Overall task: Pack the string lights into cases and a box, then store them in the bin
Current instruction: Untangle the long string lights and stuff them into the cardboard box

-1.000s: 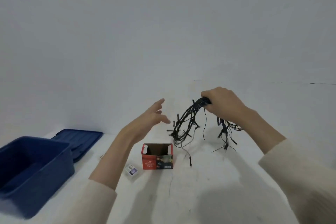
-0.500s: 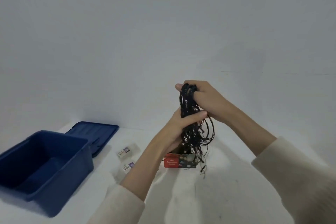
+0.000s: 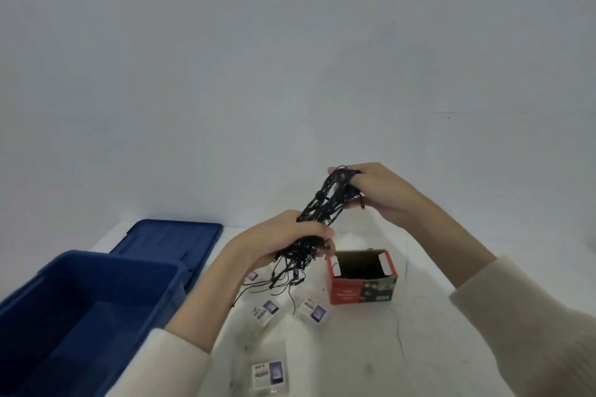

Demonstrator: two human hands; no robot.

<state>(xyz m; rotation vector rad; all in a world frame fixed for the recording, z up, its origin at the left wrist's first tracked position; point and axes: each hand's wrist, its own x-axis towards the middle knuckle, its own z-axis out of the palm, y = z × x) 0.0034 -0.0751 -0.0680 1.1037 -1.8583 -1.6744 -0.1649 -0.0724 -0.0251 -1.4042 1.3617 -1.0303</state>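
A bundle of black string lights (image 3: 324, 208) stretches between both hands above the white table. My right hand (image 3: 380, 193) grips its upper end, with loops wrapped round the fingers. My left hand (image 3: 283, 240) grips the lower part, and loose ends dangle below it. An open red cardboard box (image 3: 362, 280) stands just right of my left hand. Several small clear cases with labels lie on the table, among them one case (image 3: 266, 313), a second case (image 3: 312, 310) and a third case (image 3: 269, 375). The open blue bin (image 3: 80, 316) sits at the left.
The blue bin lid (image 3: 167, 243) lies flat behind the bin. The white table (image 3: 371, 358) ends at a plain grey wall. A thin wire lies on the table right of the box.
The view has shifted, so the box sits further right. My left hand has slid lower down the bundle and moved left, pulling it into a slanted strand. My right hand still holds the top.
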